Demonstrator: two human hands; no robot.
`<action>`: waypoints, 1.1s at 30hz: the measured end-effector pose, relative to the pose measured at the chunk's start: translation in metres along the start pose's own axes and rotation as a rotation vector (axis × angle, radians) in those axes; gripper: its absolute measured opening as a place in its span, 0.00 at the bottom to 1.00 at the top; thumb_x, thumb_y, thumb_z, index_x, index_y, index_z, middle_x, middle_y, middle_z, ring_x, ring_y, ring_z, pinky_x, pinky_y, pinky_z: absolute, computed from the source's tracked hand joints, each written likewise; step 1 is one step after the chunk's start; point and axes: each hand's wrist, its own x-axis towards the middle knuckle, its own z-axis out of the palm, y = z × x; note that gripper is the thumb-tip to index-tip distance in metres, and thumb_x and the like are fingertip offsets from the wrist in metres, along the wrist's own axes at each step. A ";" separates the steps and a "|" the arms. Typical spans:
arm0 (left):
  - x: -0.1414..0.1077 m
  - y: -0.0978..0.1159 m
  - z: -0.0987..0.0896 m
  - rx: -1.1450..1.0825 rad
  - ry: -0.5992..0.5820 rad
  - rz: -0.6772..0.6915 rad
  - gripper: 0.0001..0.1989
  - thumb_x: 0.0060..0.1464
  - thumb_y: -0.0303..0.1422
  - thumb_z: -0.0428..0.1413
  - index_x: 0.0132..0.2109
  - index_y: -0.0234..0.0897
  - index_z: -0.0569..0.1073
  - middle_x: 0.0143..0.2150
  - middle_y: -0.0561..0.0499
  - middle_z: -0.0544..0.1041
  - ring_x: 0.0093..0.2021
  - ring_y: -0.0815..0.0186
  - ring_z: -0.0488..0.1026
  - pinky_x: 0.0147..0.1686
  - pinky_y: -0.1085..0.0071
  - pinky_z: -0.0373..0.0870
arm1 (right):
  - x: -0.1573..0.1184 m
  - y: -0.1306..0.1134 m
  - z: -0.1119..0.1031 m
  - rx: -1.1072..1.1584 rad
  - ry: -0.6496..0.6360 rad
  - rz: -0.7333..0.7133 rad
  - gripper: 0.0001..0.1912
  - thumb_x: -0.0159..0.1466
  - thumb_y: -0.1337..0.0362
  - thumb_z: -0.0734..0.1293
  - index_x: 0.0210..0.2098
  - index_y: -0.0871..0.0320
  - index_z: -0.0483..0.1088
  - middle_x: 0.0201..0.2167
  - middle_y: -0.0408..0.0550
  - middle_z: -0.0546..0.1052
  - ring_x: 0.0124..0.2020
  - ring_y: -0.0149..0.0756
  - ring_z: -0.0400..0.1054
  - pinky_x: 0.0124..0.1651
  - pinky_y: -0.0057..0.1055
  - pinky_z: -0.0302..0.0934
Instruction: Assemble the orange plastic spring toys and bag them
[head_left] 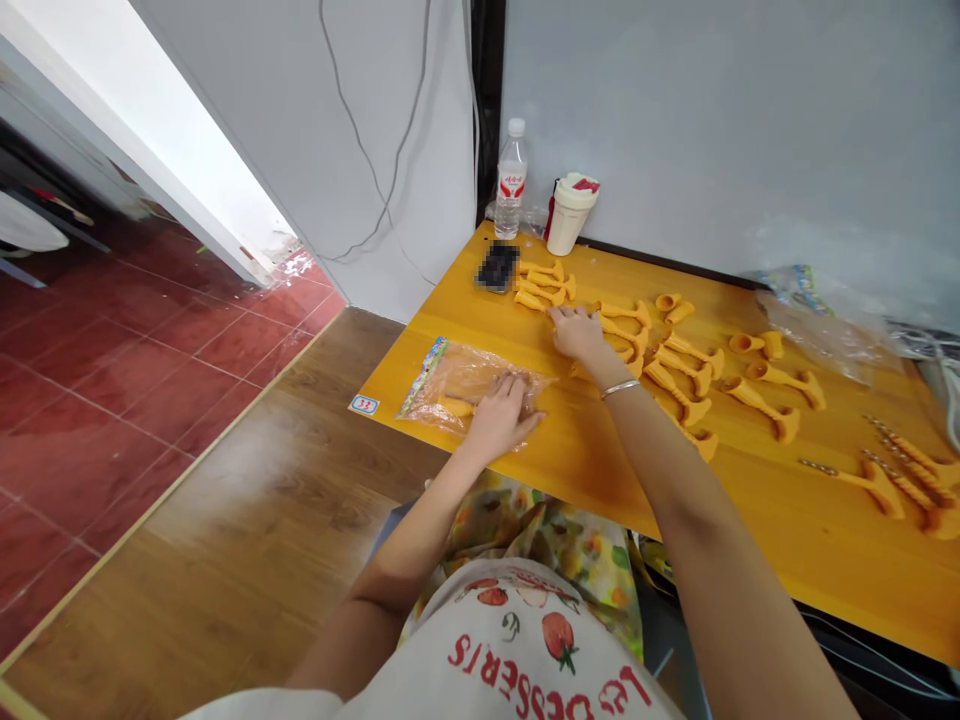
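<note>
My left hand point(504, 412) rests palm down on a clear plastic bag point(480, 372) with a colourful header strip, its thumb spread from the fingers. Inside the bag, a yellow piece point(456, 406) shows beside that hand. My right hand point(577, 332) reaches across the table, fingers stretched toward a small group of yellow T-shaped plastic handles point(541, 290). Its fingertips are close to the end of one handle; whether they touch it is unclear. Several more yellow T-shaped handles point(679, 390) lie to the right of my right wrist, partly hidden by my forearm.
On the yellow table point(592, 450), yellow T-handles with spiral metal bits point(892, 485) lie at the right. Short yellow cup-ended pieces point(756, 344) and clear bags point(825, 330) lie farther back. A phone point(498, 267), water bottle point(511, 185) and lidded cup point(571, 215) stand near the back left corner.
</note>
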 end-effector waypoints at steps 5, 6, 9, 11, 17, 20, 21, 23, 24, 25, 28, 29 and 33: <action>0.007 -0.012 -0.006 -0.001 -0.023 -0.056 0.05 0.61 0.29 0.53 0.44 0.37 0.68 0.52 0.40 0.74 0.56 0.51 0.72 0.51 0.56 0.73 | -0.004 -0.015 -0.001 0.010 -0.074 -0.081 0.19 0.70 0.63 0.57 0.56 0.58 0.70 0.55 0.63 0.72 0.51 0.50 0.70 0.55 0.48 0.57; 0.009 -0.014 -0.008 -0.030 -0.011 -0.071 0.04 0.61 0.30 0.52 0.44 0.37 0.68 0.52 0.40 0.74 0.54 0.52 0.73 0.50 0.57 0.74 | -0.007 -0.017 -0.001 0.022 -0.071 -0.105 0.18 0.70 0.61 0.58 0.55 0.58 0.71 0.55 0.63 0.72 0.51 0.50 0.70 0.55 0.47 0.57; 0.015 -0.019 -0.015 -0.137 0.053 -0.078 0.06 0.62 0.31 0.51 0.46 0.38 0.68 0.49 0.42 0.76 0.49 0.56 0.76 0.49 0.59 0.73 | -0.017 -0.018 -0.001 0.138 0.011 -0.131 0.20 0.72 0.57 0.55 0.54 0.59 0.70 0.52 0.63 0.73 0.50 0.50 0.69 0.54 0.46 0.58; 0.018 -0.020 -0.018 -0.187 0.094 -0.067 0.06 0.61 0.29 0.50 0.46 0.38 0.66 0.47 0.43 0.76 0.47 0.56 0.77 0.49 0.59 0.73 | -0.026 -0.011 -0.002 0.332 0.109 -0.122 0.22 0.74 0.55 0.51 0.54 0.58 0.68 0.48 0.60 0.75 0.46 0.46 0.70 0.51 0.43 0.61; 0.020 -0.015 -0.023 -0.304 0.274 -0.098 0.02 0.62 0.29 0.48 0.39 0.41 0.62 0.47 0.42 0.77 0.51 0.56 0.76 0.49 0.59 0.72 | -0.094 0.033 -0.017 1.001 0.332 0.054 0.27 0.70 0.40 0.50 0.47 0.54 0.65 0.26 0.44 0.71 0.26 0.35 0.66 0.33 0.32 0.62; 0.022 -0.011 -0.023 -0.329 0.327 -0.112 0.03 0.64 0.32 0.48 0.39 0.41 0.61 0.48 0.41 0.78 0.50 0.57 0.77 0.48 0.60 0.73 | -0.136 0.046 -0.020 1.136 0.249 0.131 0.25 0.68 0.38 0.55 0.41 0.53 0.65 0.22 0.41 0.69 0.22 0.33 0.63 0.27 0.32 0.60; 0.022 -0.009 -0.022 -0.328 0.335 -0.110 0.03 0.64 0.32 0.48 0.39 0.41 0.62 0.48 0.41 0.78 0.49 0.58 0.78 0.48 0.60 0.73 | -0.146 0.046 -0.018 1.168 0.196 0.135 0.25 0.67 0.37 0.56 0.40 0.52 0.65 0.22 0.42 0.69 0.21 0.33 0.63 0.26 0.32 0.60; 0.022 -0.003 -0.021 -0.322 0.346 -0.095 0.02 0.65 0.32 0.47 0.40 0.40 0.63 0.48 0.41 0.78 0.50 0.58 0.78 0.48 0.60 0.73 | -0.158 0.037 -0.011 1.228 0.098 0.134 0.25 0.66 0.37 0.57 0.40 0.52 0.65 0.22 0.42 0.70 0.21 0.33 0.63 0.26 0.32 0.60; 0.021 0.000 -0.020 -0.315 0.349 -0.078 0.02 0.65 0.31 0.47 0.41 0.40 0.63 0.48 0.41 0.78 0.51 0.58 0.77 0.49 0.60 0.73 | -0.158 0.030 -0.006 1.263 0.065 0.137 0.25 0.66 0.37 0.58 0.40 0.52 0.66 0.22 0.42 0.70 0.21 0.33 0.63 0.26 0.32 0.60; 0.020 0.005 -0.019 -0.309 0.351 -0.055 0.03 0.65 0.31 0.47 0.41 0.40 0.64 0.49 0.41 0.78 0.54 0.57 0.76 0.50 0.59 0.73 | -0.156 0.021 -0.001 1.301 0.042 0.144 0.25 0.65 0.37 0.58 0.41 0.52 0.66 0.22 0.41 0.70 0.21 0.33 0.64 0.26 0.32 0.60; 0.014 0.018 -0.016 -0.297 0.358 0.035 0.05 0.66 0.29 0.46 0.43 0.39 0.66 0.52 0.41 0.77 0.61 0.56 0.71 0.59 0.55 0.69 | -0.137 -0.009 0.014 1.443 0.001 0.174 0.25 0.64 0.36 0.59 0.41 0.52 0.66 0.20 0.40 0.68 0.21 0.33 0.63 0.25 0.31 0.60; 0.012 0.022 -0.015 -0.299 0.359 0.063 0.05 0.66 0.29 0.46 0.43 0.39 0.66 0.53 0.41 0.77 0.62 0.57 0.70 0.62 0.54 0.66 | -0.130 -0.018 0.017 1.496 -0.017 0.181 0.26 0.63 0.36 0.60 0.40 0.52 0.66 0.19 0.39 0.67 0.20 0.33 0.63 0.25 0.31 0.60; 0.005 0.031 -0.013 -0.387 0.333 0.138 0.08 0.67 0.30 0.45 0.43 0.39 0.68 0.52 0.43 0.78 0.62 0.59 0.70 0.67 0.53 0.61 | -0.108 -0.046 0.027 1.663 -0.093 0.148 0.20 0.58 0.45 0.68 0.37 0.55 0.70 0.25 0.42 0.73 0.28 0.34 0.68 0.32 0.32 0.65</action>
